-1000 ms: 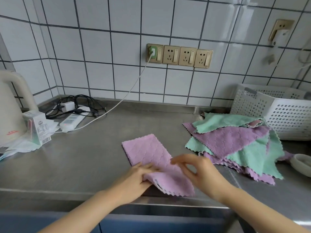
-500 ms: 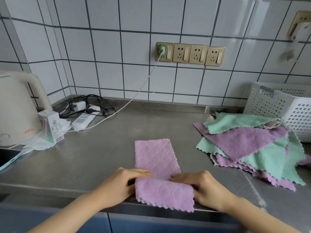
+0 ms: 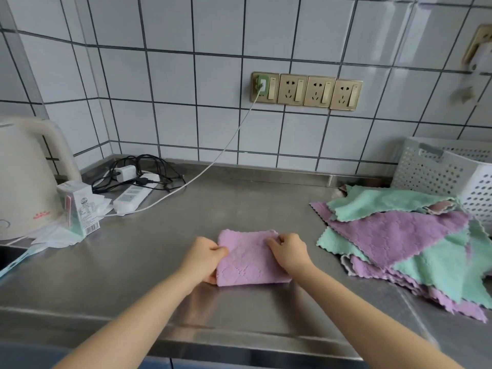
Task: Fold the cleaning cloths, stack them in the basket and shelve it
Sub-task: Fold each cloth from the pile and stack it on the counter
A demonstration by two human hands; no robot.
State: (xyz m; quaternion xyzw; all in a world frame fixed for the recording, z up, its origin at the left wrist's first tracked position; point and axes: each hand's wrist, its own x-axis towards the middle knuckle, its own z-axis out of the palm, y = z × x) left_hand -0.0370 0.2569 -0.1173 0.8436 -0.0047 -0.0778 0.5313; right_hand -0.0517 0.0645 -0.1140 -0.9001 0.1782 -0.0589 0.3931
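Nearest, two bare forearms reach over the front lip of a brushed steel counter [image 3: 133,275]. Between the hands lies a folded purple cloth [image 3: 250,262], flat on the steel. The left hand [image 3: 203,258] grips its left edge, fingers curled round the fabric. The right hand [image 3: 288,251] pinches the cloth's far right corner, fingers bent onto it.

Right of the right hand, a loose pile of unfolded cloths [image 3: 404,241], green and purple, sprawls across the counter. Just behind that pile stands a white perforated basket [image 3: 436,171].

Left of the left hand sit a small carton [image 3: 78,206] on crumpled paper and a cream kettle [image 3: 24,179]. Farther back on that side, a white power strip [image 3: 133,195] lies by tangled black cables.

Beyond the hands rises a white tiled wall [image 3: 173,75] with dark grout, carrying a row of brass-coloured sockets [image 3: 306,90]; a white cord runs from the leftmost socket down to the counter.
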